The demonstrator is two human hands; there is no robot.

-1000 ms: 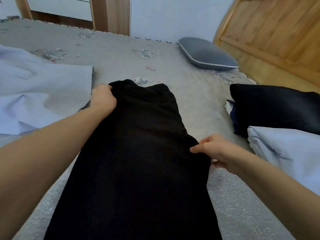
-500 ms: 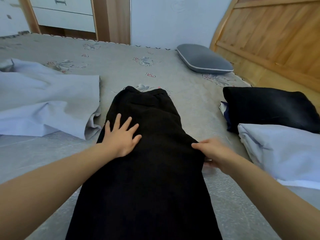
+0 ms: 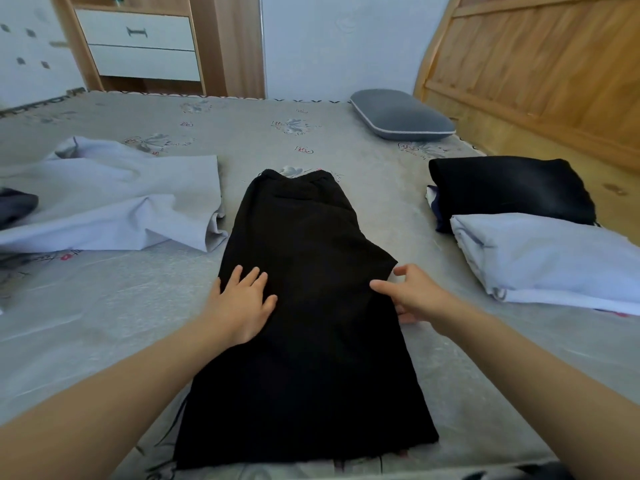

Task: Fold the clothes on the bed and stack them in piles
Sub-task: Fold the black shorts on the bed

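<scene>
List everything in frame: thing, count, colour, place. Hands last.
black trousers: 1, black, laid flat lengthwise mid-bed, waistband at far end
loose garment: 1, pale blue-grey, unfolded, left of the trousers
dark item: 1, dark grey, at left edge, partly cut off
folded black garment: 1, black, right side of bed
folded light garment: 1, pale blue, right, in front of the black one
pillow: 1, grey with white piping, far right by headboard
bed cover: 1, grey, floral print
headboard: 1, wood, right
drawer unit: 1, wood with white drawers, behind bed
left hand: flat on the trousers
right hand: at the trousers' right edge, thumb on top
</scene>
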